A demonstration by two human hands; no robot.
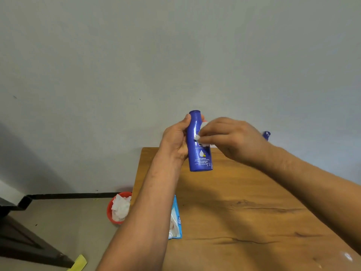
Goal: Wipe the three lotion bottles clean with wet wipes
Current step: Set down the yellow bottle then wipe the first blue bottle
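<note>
Two hands work above a wooden surface [244,212] standing against a pale blue wall [175,55]. The left hand [175,140] curls around an upright blue bottle [198,155] held in the air, while the right hand [234,137] pinches a white wipe [204,127] against its label. A wipes pack [176,216] lies at the surface's left edge; a red bin [109,211] of crumpled tissue stands on the grey floor [64,222] beside it.

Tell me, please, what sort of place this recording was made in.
Most likely a plain room in a home, though I cannot be sure: a wooden table stands by a bare painted wall, and a red bin holding crumpled white wipes sits on the floor beside it.
</note>
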